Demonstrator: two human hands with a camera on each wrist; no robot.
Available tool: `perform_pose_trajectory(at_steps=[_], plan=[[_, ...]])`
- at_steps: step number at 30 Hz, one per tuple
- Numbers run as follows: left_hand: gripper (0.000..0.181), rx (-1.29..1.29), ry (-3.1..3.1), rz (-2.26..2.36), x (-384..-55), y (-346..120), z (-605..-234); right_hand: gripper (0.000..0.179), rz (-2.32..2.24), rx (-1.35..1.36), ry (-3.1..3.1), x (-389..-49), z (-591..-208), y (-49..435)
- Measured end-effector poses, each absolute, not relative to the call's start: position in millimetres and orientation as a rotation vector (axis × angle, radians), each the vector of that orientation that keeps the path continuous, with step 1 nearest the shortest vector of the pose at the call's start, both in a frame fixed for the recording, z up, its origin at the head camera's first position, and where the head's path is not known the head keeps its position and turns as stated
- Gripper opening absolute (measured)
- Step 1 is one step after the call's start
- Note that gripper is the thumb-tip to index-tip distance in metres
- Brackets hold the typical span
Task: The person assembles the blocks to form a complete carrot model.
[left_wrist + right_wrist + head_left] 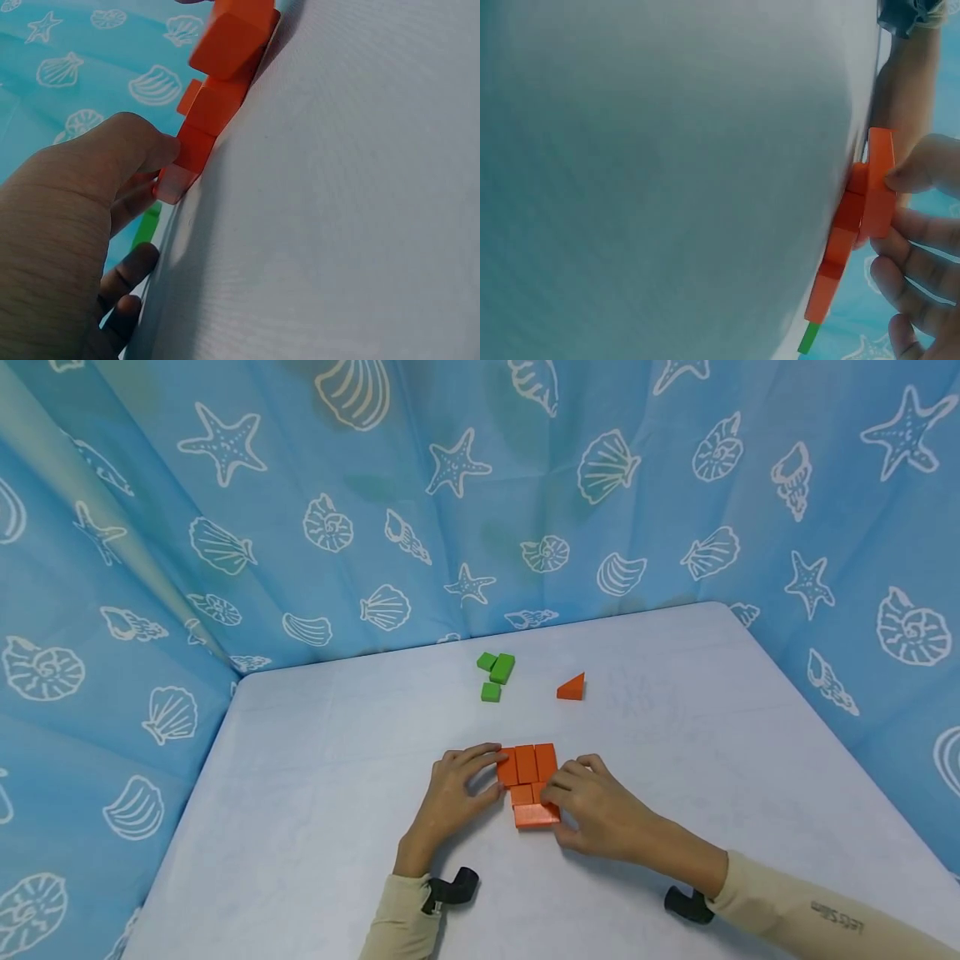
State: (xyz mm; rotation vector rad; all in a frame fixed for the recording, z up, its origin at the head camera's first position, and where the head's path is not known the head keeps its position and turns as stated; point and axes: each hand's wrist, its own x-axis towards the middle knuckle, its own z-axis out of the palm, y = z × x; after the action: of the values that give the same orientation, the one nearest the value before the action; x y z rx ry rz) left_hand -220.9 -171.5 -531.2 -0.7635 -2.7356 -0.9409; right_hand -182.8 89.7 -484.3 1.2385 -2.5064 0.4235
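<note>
Several orange blocks (527,765) lie side by side on the white table, with three upright ones in a row at the far side. My left hand (452,793) holds the leftmost of these between thumb and index finger, the thumb near its lower corner. At the near side lies a long orange block (534,816), and in the right wrist view it stands out above its neighbours. My right hand (600,810) grips this long block (880,180) at its right end, thumb on the near side. Its fingers partly cover a smaller block beside it.
Beyond the orange group lie three green blocks (491,692), two of them close together. An orange triangular block (573,688) sits to their right. A blue curtain (465,527) with white shells hangs along the table's far and side edges.
</note>
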Motion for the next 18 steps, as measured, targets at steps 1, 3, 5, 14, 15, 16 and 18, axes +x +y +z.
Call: perform_pose_trajectory(at_steps=[1,3,5,14,15,16,18], plan=[[0.044,-0.764,-2.736,-0.938,-221.2,-171.3,-531.3,0.025,0.423,1.241,-2.502,-182.8,-485.4,89.7],[0.044,-0.762,-2.733,-0.935,-221.4,-170.7,-530.9,0.026,0.421,1.245,-2.495,-183.0,-487.1,89.7],[0.044,-0.760,-2.732,-0.934,-221.7,-170.2,-530.0,0.027,0.412,1.242,-2.496,-183.3,-487.9,89.6],[0.043,-0.755,-2.735,-0.957,-222.5,-169.8,-528.7,0.023,0.401,1.225,-2.582,-183.5,-488.6,90.8],[0.043,-0.753,-2.740,-0.963,-222.2,-169.8,-528.7,0.022,0.413,1.229,-2.599,-183.6,-488.2,91.1],[0.043,-0.754,-2.743,-0.967,-221.8,-169.8,-528.7,0.020,0.427,1.227,-2.621,-184.1,-486.9,91.5],[0.043,-0.754,-2.747,-0.979,-220.7,-169.5,-528.7,0.018,0.462,1.204,-2.674,-187.8,-482.9,93.3]])
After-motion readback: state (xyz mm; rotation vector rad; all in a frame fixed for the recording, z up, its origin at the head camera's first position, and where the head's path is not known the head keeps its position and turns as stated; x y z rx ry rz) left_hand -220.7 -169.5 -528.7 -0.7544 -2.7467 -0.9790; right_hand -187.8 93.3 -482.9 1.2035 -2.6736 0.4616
